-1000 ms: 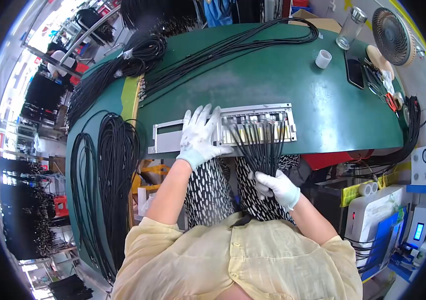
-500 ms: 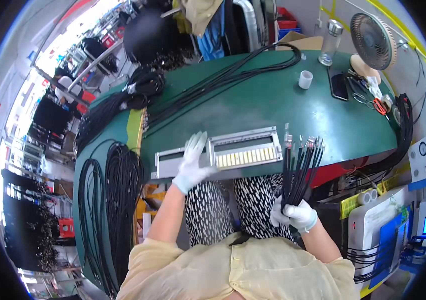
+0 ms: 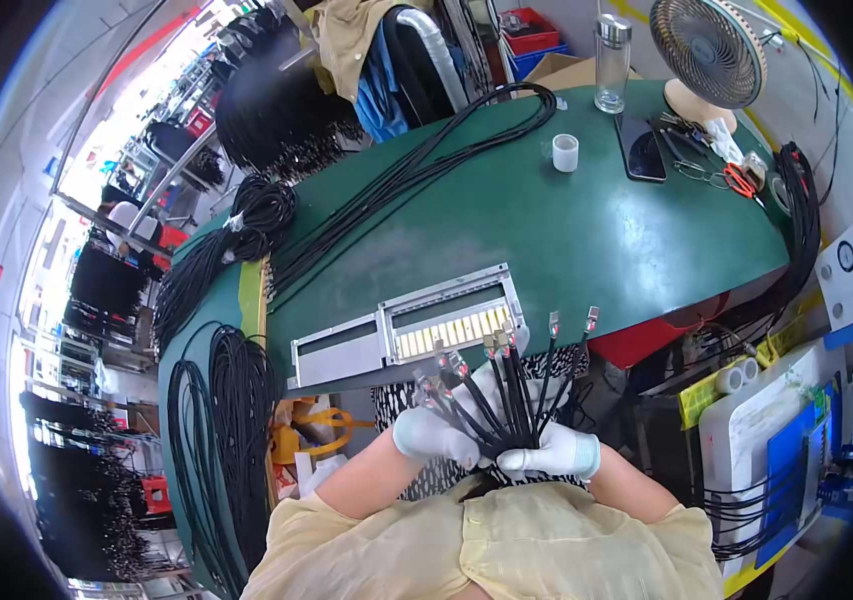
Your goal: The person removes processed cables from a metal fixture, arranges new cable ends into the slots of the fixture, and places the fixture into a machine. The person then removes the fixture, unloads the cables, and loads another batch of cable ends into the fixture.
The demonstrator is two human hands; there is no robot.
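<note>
A bunch of black cables [image 3: 518, 410] with metal connector ends fans upward in front of my lap. My right hand [image 3: 552, 453] is closed round its lower part. My left hand [image 3: 438, 436], also gloved in white, is at the bunch's left side, its fingers curled against the cables and partly hidden by them. Beyond my hands, the metal frame fixture [image 3: 338, 350] lies along the near edge of the green table [image 3: 446, 225]. A row of pale yellow slots [image 3: 452, 333] shows in its right section.
Long black cables [image 3: 416, 165] stretch across the table's back. Coiled cables [image 3: 243, 420] hang at the left. Toward the right stand a white roll [image 3: 565, 153], a glass bottle [image 3: 611, 70], a phone [image 3: 640, 148], orange-handled scissors [image 3: 739, 181] and a fan [image 3: 708, 50].
The cable bunch has come out of the fixture and moved toward my body in my right hand. My left hand has left the fixture and joined it at the bunch. The view has shifted.
</note>
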